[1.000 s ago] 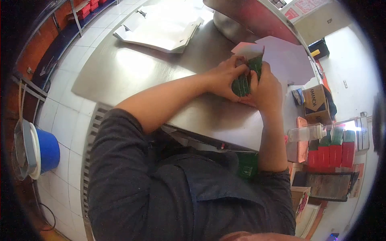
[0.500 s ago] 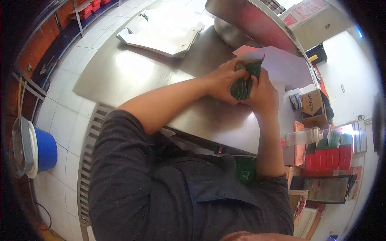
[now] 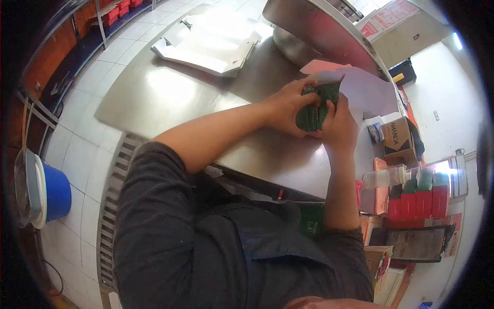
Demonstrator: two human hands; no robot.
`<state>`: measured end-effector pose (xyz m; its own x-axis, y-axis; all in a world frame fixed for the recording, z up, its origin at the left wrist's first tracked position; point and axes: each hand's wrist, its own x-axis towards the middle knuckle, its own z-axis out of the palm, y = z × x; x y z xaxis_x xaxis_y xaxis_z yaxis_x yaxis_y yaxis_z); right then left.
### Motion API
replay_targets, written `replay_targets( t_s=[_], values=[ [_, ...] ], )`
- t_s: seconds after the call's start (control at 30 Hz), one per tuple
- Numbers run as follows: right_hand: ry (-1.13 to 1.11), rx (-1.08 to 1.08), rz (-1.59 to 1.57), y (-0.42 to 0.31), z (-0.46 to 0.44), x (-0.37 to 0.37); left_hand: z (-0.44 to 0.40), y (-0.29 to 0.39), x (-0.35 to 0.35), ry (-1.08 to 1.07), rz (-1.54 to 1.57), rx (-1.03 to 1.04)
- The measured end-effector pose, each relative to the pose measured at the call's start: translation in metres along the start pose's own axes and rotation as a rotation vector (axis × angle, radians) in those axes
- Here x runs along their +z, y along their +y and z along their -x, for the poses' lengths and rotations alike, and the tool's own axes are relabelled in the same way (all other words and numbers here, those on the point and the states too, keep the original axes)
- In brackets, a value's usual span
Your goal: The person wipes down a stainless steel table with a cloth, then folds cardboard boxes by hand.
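Observation:
Both my hands meet over the steel table, around a dark green bundle (image 3: 310,117). It looks like several flat green pieces with thin light edges, perhaps packets; the fingers hide part of it. My left hand (image 3: 286,107) grips it from the left, with fingers curled over its top. From the right, my right hand (image 3: 339,126) is closed on it, its thumb pressed near the upper edge. Just behind the bundle, white sheets (image 3: 368,90) and a pink sheet (image 3: 320,67) lie against a large steel container (image 3: 329,26).
The steel table (image 3: 134,98) carries a stack of folded white card sheets (image 3: 211,41) at its far left. A cardboard box (image 3: 399,141), a clear jar (image 3: 383,177) and red-and-green boxes (image 3: 424,201) are on the right. A blue bucket (image 3: 57,190) is at left, beside a slatted seat (image 3: 109,221).
Both hands have shifted very slightly, still holding the green bundle. My right thumb and fingers sit a little differently on its edge. The camera view has moved slightly.

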<state>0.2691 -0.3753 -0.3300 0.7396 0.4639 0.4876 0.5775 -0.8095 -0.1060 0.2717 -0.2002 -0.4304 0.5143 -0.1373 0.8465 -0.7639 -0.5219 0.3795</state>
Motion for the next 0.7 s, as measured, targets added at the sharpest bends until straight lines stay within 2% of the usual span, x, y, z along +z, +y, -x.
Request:
replay_targets(
  t_s=[0.23,0.53,0.7],
  values=[
    [0.009,-0.005,-0.015,-0.001,-0.002,-0.003,0.001,-0.007,0.001,-0.009,-0.108,0.072],
    [0.096,-0.063,-0.05,0.006,-0.002,0.01,0.004,-0.009,0.007,0.004,-0.114,0.032],
    [0.079,-0.05,-0.043,0.011,-0.004,0.014,0.001,0.001,0.006,-0.047,-0.069,-0.102]
  ],
)
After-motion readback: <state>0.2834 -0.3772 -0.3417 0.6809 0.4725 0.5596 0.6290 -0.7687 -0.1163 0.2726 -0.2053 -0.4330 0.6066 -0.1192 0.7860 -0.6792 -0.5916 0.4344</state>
